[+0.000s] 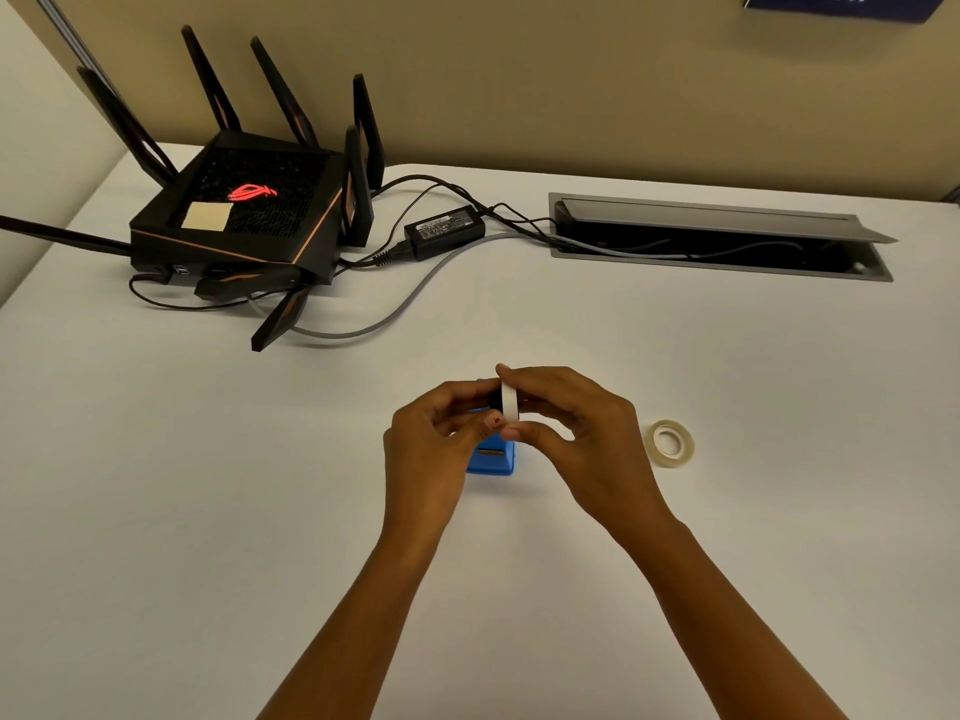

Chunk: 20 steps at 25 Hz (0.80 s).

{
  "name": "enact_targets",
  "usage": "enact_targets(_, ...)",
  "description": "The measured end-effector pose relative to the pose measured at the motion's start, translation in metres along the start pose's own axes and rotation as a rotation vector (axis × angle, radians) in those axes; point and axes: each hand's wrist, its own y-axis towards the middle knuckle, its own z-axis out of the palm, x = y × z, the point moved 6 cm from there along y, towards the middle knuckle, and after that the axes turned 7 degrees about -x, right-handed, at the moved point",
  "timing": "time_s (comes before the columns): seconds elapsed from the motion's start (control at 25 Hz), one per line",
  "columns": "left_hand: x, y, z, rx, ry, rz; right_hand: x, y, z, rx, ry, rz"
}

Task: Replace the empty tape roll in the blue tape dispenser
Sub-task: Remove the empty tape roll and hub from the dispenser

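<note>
Right hand (pixel 576 433) pinching a narrow white ring (pixel 509 402) edge-on between thumb and fingers, held just above the blue tape dispenser (pixel 492 458). Left hand (pixel 434 444) curled close against the same ring from the other side, fingertips touching it and a small dark part beside it; too hidden to tell what that part is. Dispenser standing on the white table (pixel 675 537), mostly covered by both hands. To the right of the dispenser, well apart, a tape roll (pixel 670 443) lying flat. Far behind the dispenser to the left, a black router (pixel 239 210) with antennas; behind to the right, an open cable hatch (pixel 722 236).
</note>
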Motion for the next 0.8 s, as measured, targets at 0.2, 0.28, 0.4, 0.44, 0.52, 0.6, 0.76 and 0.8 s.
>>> enact_targets(0.2, -0.006, -0.006, -0.001, -0.064, 0.035, 0.02, 0.0, -0.004, 0.001, -0.013, 0.046, 0.0)
enact_targets(0.28, -0.013, -0.009, -0.002, -0.113, 0.066, 0.042, 0.003, -0.005, 0.002, -0.018, 0.064, -0.014)
enact_targets(0.4, -0.018, -0.01, -0.003, -0.141, 0.081, 0.055, 0.003, -0.005, 0.0, -0.026, 0.082, -0.012)
enact_targets(0.44, -0.018, -0.01, -0.002, -0.144, 0.084, 0.056, 0.004, -0.006, 0.0, -0.033, 0.079, -0.016)
enact_targets(0.52, -0.021, -0.011, 0.0, -0.143, 0.093, 0.067, 0.006, -0.007, 0.0, -0.05, 0.058, -0.039)
enact_targets(0.6, -0.021, -0.011, -0.001, -0.15, 0.082, 0.076, 0.008, -0.008, -0.005, -0.078, 0.044, -0.069)
enact_targets(0.76, -0.013, 0.004, -0.04, -0.25, -0.021, 0.019, -0.016, -0.004, -0.046, -0.227, 0.13, 0.028)
enact_targets(0.8, -0.014, 0.009, -0.049, -0.255, 0.014, 0.04, -0.022, -0.004, -0.057, -0.246, 0.1, 0.04)
